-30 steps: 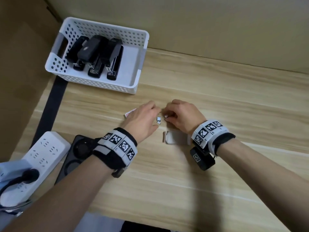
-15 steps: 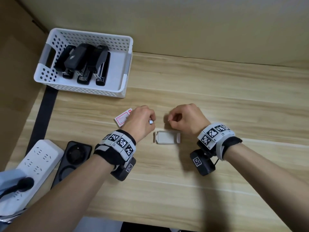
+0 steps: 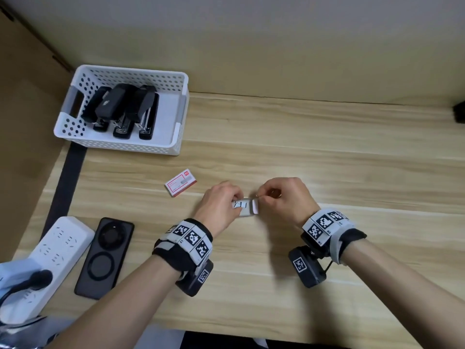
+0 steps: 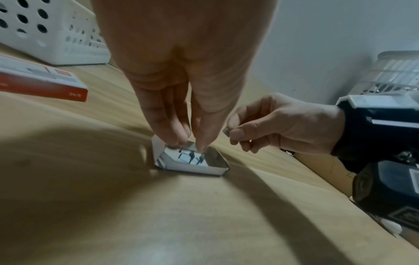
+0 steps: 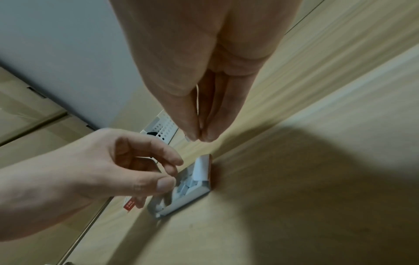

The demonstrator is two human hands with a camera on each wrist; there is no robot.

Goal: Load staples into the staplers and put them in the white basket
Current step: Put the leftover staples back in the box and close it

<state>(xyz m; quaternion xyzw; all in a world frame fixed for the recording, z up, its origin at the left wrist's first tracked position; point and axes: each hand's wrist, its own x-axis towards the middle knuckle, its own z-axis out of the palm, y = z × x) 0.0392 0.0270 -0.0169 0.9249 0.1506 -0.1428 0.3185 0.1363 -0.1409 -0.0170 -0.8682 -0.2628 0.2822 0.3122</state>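
On the light wooden table point(image 3: 314, 152) lies a small open white cardboard tray of staples point(image 3: 245, 209). The left hand point(image 3: 219, 202) reaches its fingertips into this tray — the right hand point(image 3: 284, 197) pinches a small metal staple piece point(image 4: 226, 132) just beside it. Three black staplers point(image 3: 125, 109) lie in the white perforated plastic basket point(image 3: 120, 144), well apart.

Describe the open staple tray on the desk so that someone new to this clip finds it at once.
Start at the white basket at the desk's far left and come toward the person, past the closed red-and-white staple box. The open staple tray lies between the left hand and the right hand. Unlike the closed box, it is plain white and shows shiny staples.
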